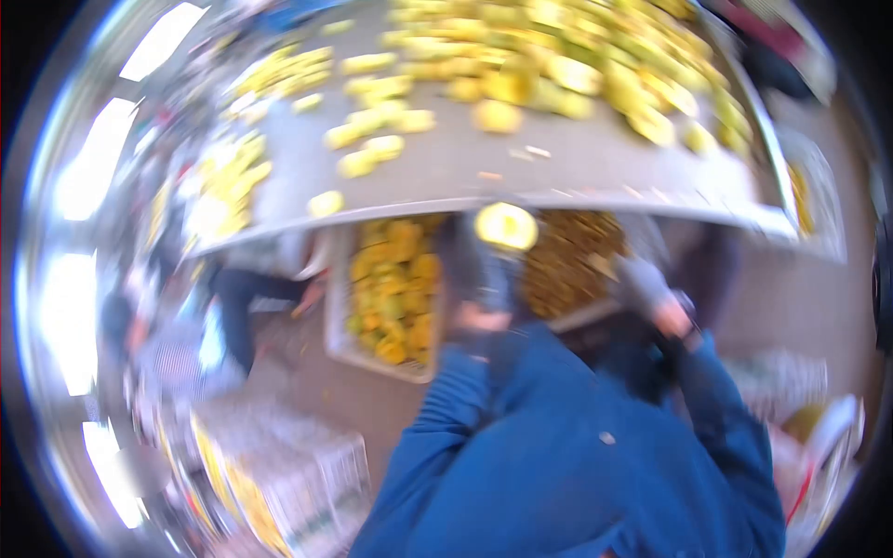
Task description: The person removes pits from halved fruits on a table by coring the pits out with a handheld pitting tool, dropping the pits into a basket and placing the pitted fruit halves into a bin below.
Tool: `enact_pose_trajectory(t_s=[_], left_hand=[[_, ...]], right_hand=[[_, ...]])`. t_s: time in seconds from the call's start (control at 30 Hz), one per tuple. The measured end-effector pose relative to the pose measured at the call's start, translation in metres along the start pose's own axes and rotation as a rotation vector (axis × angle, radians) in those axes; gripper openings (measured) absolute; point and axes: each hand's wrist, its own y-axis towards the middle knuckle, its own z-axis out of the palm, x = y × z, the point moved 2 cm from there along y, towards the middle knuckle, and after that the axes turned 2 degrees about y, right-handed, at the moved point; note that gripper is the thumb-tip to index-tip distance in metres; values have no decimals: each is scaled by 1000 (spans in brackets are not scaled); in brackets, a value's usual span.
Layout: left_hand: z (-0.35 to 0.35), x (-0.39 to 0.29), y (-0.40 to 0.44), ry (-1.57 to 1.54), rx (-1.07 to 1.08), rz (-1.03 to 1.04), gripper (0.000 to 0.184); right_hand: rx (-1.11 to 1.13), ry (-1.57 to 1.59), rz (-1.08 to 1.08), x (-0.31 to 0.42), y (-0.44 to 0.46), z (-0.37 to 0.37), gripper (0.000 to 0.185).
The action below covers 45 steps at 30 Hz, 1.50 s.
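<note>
My left hand, in a dark glove and blurred by motion, is at the table's near edge. Right by its fingers is a round, pale yellow cut fruit; the blur hides how the fingers meet it. My right hand, in a grey glove, is lower and to the right, beside a container of brown pieces. Its fingers are smeared, and a small light-coloured thing shows near their tips. Many yellow fruit pieces lie on the metal table beyond both hands.
A crate of yellow-orange fruit stands below the table, left of my left hand. White crates are at the lower left. Another person's hand shows at the left. A bag lies at the lower right.
</note>
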Motion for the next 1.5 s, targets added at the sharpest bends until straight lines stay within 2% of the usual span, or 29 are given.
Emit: enact_pose_trajectory(t_s=[0.07, 0.1, 0.13, 0.17, 0.2, 0.23, 0.3, 0.37, 0.43, 0.47, 0.5, 0.57, 0.67, 0.73, 0.77, 0.8, 0.87, 0.9, 0.93, 1.03, 1.13, 1.17, 1.23, 1.27, 1.33, 1.37, 1.43, 1.47, 1.5], left_hand=[[-23, -3, -10, -58, -129, 2, 43], [-34, -5, -15, -99, -185, 8, 42], [-45, -11, -22, -130, -227, 31, 41], [-54, -16, -29, -165, -263, 56, 40], [-59, -19, -32, -185, -294, 94, 39], [-63, -26, -38, -197, -319, 121, 38], [-70, -42, -55, -204, -381, 187, 36], [-78, -57, -74, -167, -463, 268, 34], [-81, -60, -92, -121, -551, 343, 34], [-84, -63, -101, -99, -594, 376, 35], [-103, -57, -102, -206, -601, 268, 35], [-88, -63, -111, -156, -573, 269, 36], [-88, -54, -112, -108, -513, 192, 33], [-81, -41, -120, -133, -408, 204, 32], [-74, -44, -138, -202, -275, 177, 43], [-81, -36, -138, -142, -233, 216, 43], [-117, 4, -132, -32, -137, 282, 43], [-123, 16, -129, 20, -86, 313, 42], [-121, 15, -127, 27, -123, 246, 42], [-91, -13, -141, 49, -262, 179, 39], [-84, -35, -160, 535, -149, 389, 41], [-84, -39, -165, 692, -119, 441, 41], [-87, -42, -164, 927, -87, 540, 41], [-92, -42, -164, 898, -89, 523, 41], [-104, -34, -159, -173, -259, 61, 52], [-107, -40, -160, -379, -280, 43, 49], [-120, -52, -178, -440, -371, 36, 46], [-146, -59, -194, -258, -439, 72, 45], [-177, -72, -207, 110, -524, 117, 43]], right_hand=[[23, -5, -16, 1, 19, 9, 26], [21, 9, -154, 2, 22, 6, 27], [77, -112, -214, -8, 32, 22, 29], [125, -143, -255, -58, 38, 62, 32], [124, -21, -130, -54, 38, 53, 33], [185, -49, -147, -91, 42, 83, 31], [148, 54, -57, -70, 40, 62, 31], [183, 285, -101, -57, 44, 57, 37], [144, 368, -198, -68, 45, 75, 42], [194, 362, -200, -75, 48, 84, 42], [243, 355, -201, -82, 51, 94, 43], [461, 216, -107, -106, 64, 106, 40], [78, -208, -760, -179, 84, 175, 42], [200, -382, -860, -181, 84, 168, 42], [260, -466, -909, -181, 84, 163, 42], [325, -371, -766, -171, 77, 150, 42], [369, 14, -378, -145, 63, 128, 44], [362, 182, -249, -125, 53, 110, 44], [353, 308, -178, -108, 45, 94, 45], [329, 519, -111, -72, 29, 66, 47], [195, 207, -308, -63, 26, 56, 59], [129, 317, -204, -65, 24, 55, 55], [241, 220, -169, -68, 21, 49, 41], [276, 191, -145, -68, 15, 44, 36], [320, 141, -83, -54, 1, 30, 29], [313, 169, -39, -42, -5, 24, 28], [274, 273, 54, -18, -18, 14, 31], [230, 349, 110, -4, -23, 5, 37], [356, 310, 327, 14, -24, -9, 38]])
